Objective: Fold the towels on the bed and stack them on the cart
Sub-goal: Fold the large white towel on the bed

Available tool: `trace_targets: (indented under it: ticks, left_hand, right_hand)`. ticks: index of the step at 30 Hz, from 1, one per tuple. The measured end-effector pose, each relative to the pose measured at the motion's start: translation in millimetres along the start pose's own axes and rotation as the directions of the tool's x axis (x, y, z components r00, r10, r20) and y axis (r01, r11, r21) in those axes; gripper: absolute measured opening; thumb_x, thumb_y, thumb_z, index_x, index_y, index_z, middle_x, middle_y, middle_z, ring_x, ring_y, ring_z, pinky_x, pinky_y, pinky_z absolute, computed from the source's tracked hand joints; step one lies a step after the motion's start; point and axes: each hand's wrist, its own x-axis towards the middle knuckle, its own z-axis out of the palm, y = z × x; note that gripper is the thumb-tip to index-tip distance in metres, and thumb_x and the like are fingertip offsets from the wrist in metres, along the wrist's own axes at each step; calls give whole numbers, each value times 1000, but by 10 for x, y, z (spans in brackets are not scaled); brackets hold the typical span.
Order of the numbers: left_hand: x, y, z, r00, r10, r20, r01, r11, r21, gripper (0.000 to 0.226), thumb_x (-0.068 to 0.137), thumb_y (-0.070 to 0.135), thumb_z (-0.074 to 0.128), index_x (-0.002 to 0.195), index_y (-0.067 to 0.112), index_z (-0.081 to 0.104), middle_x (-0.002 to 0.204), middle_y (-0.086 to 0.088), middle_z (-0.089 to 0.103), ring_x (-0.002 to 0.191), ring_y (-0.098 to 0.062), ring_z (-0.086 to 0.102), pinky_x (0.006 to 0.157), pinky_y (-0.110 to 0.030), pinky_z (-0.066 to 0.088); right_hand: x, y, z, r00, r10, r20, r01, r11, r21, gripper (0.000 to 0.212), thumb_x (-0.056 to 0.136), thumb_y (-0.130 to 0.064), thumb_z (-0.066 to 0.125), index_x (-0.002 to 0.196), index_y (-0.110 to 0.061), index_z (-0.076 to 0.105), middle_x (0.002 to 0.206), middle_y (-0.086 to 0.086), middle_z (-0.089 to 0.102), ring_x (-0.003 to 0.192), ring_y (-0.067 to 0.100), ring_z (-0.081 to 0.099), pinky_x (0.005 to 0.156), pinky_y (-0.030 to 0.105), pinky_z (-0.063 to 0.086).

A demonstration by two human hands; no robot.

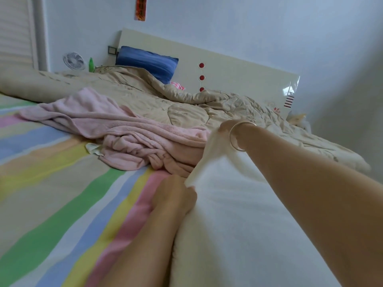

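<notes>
Nearest to you, the white towel (238, 214) covers the lower right of the view, spread over the striped bedsheet (62, 193) and running under both your forearms. Your left hand (173, 195) sits at the towel's near left edge, knuckles up, its fingers (189, 192) curled and pinching a corner of the white cloth. From that corner the towel's edge rises, stretched, up to your right hand (223, 128), which holds the far end off the bed. Most of that hand is hidden behind the lifted cloth, so you cannot tell how its fingers lie on it. A thin metal bangle (238, 139) circles your right wrist.

Just beyond your left hand a pink towel (128, 131) lies crumpled on the sheet, one end bunched near the white towel and the other trailing off to the left. A small pale scrap (93, 149) pokes out from under its near edge.

Behind it a beige quilt (165, 100) is heaped across the head of the bed, with a blue pillow (149, 64) propped against the white headboard (238, 69), which carries three red dots. A small fan (74, 61) and a green bottle (91, 65) stand left of the pillow. A red strip (141, 8) hangs on the wall above.
</notes>
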Motion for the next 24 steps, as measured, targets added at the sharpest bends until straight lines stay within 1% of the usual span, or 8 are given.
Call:
trace_targets:
  ticks: [2, 7, 10, 12, 14, 16, 19, 24]
  left_hand:
    - [38, -27, 57, 1000, -17, -17, 17, 1000, -6, 36, 91, 42, 53, 112, 17, 67, 115, -4, 67, 107, -26, 60, 83, -29, 47]
    - [74, -5, 107, 998, -48, -34, 47, 999, -23, 34, 88, 40, 55, 111, 17, 67, 114, -4, 66, 105, -27, 60, 84, -32, 49]
    - [63, -15, 96, 998, -55, -24, 55, 998, -34, 32, 88, 40, 55, 107, 17, 68, 112, -4, 67, 104, -27, 61, 81, -31, 48]
    - [44, -1, 83, 997, -70, -16, 69, 997, -36, 33, 89, 40, 54, 107, 16, 68, 112, -5, 67, 106, -28, 61, 79, -30, 46]
    - [28, 12, 72, 997, -69, -21, 68, 997, -32, 34, 89, 41, 54, 107, 16, 67, 112, -6, 67, 106, -29, 61, 78, -31, 45]
    - [16, 15, 73, 997, -68, -29, 68, 998, -17, 36, 89, 43, 54, 109, 16, 67, 113, -6, 67, 107, -29, 60, 78, -31, 44]
    - [-1, 17, 71, 996, -80, -27, 80, 997, -5, 35, 90, 44, 54, 109, 17, 67, 115, -6, 66, 109, -29, 60, 79, -32, 44]
    - [-39, 32, 55, 997, -60, -45, 61, 998, 15, 29, 93, 42, 53, 103, 18, 66, 113, -5, 66, 106, -28, 60, 73, -29, 40]
  right_hand:
    - [71, -1, -4, 998, -52, 27, 52, 999, 3, 6, 93, -13, 55, 87, -11, 54, 89, 8, 50, 91, 24, 46, 87, 35, 40]
    - [164, 71, 178, 978, -209, 27, 208, 978, 29, 47, 90, 5, 44, 130, -17, 57, 110, 6, 53, 86, 19, 55, 75, 25, 45]
    - [202, 213, 240, 971, -204, -124, 184, 970, -156, 41, 92, -4, 45, 130, -17, 53, 124, 6, 54, 109, 25, 55, 95, 32, 46]
    - [232, 355, 199, 926, -274, -262, 132, 881, -454, 39, 93, -18, 47, 132, -19, 51, 135, 8, 49, 124, 29, 46, 101, 39, 42]
    - [256, 488, 150, 891, -373, -258, 72, 678, -731, 42, 96, -35, 41, 134, -19, 52, 139, 10, 46, 129, 30, 38, 102, 40, 36]
    - [260, 558, 141, 858, -452, -244, 61, 561, -826, 44, 97, -43, 39, 128, -19, 59, 135, 10, 47, 124, 29, 40, 94, 38, 37]
    - [247, 519, 224, 838, -495, -231, 155, 620, -769, 33, 95, -38, 50, 117, -19, 67, 132, 6, 47, 108, 29, 56, 79, 35, 43]
    - [256, 444, 413, 870, -437, -229, 258, 799, -542, 29, 98, -26, 47, 116, -10, 62, 124, 9, 57, 111, 28, 57, 85, 31, 40]
